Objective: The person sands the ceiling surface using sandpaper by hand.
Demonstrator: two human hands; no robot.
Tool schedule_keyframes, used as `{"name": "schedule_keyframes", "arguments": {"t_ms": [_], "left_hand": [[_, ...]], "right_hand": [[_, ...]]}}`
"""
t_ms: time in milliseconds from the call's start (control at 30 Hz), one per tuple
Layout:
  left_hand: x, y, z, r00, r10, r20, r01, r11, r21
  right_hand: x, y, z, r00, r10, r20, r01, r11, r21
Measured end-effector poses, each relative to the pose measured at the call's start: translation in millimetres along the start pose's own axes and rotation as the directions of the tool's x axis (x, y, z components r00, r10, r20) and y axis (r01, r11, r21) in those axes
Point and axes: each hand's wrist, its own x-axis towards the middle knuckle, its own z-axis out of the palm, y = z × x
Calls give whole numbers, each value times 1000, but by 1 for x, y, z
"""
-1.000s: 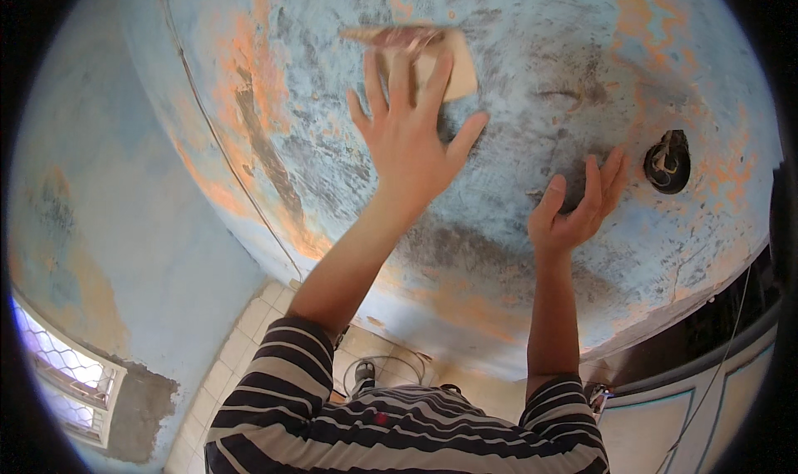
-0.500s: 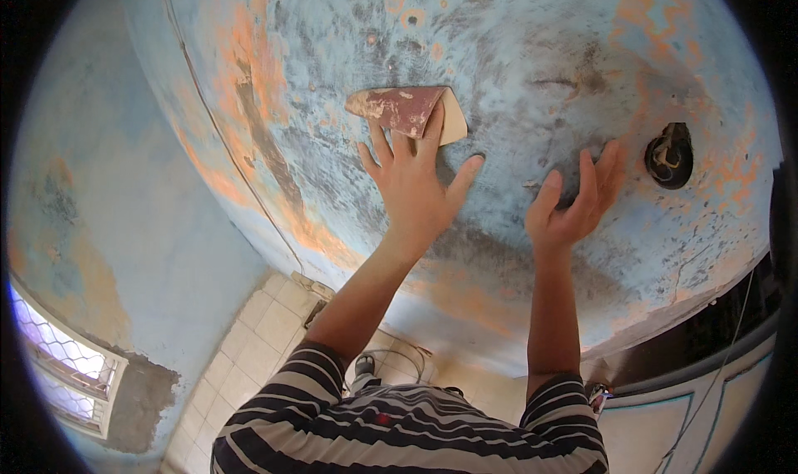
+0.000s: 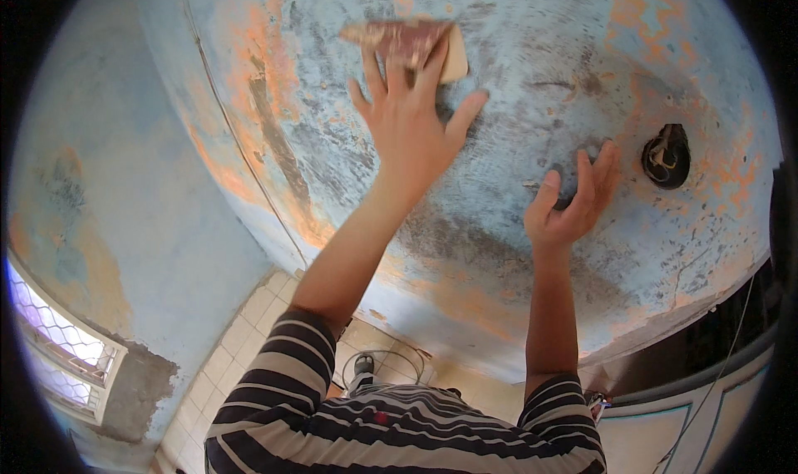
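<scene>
My left hand (image 3: 407,116) presses a folded sheet of sandpaper (image 3: 407,40) flat against the patchy blue wall (image 3: 515,58). Its fingers are stretched out, with the tips on or under the sheet and the thumb spread to the right. The sandpaper is reddish-brown with pale dust on it, and a cream backing shows at its right end; motion blurs it slightly. Lower and to the right, my right hand (image 3: 573,195) rests against the wall with fingers apart, holding nothing.
A dark round hole with wires (image 3: 667,156) sits in the wall right of my right hand. A thin cable (image 3: 223,100) runs down the wall at left. A barred window (image 3: 62,349) is at lower left, and floor tiles (image 3: 249,316) show below.
My left hand has slid up the wall with the sandpaper. My right hand stays nearly where it was.
</scene>
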Motion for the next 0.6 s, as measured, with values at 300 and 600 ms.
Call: {"name": "schedule_keyframes", "arguments": {"t_ms": [300, 600], "left_hand": [[-49, 1, -6, 992, -64, 113, 57, 996, 61], [-29, -7, -3, 997, 71, 27, -72, 997, 18]], "right_hand": [[-3, 2, -1, 1000, 0, 9, 0, 1000, 1], [-3, 6, -6, 1000, -1, -16, 1, 1000, 7]]}}
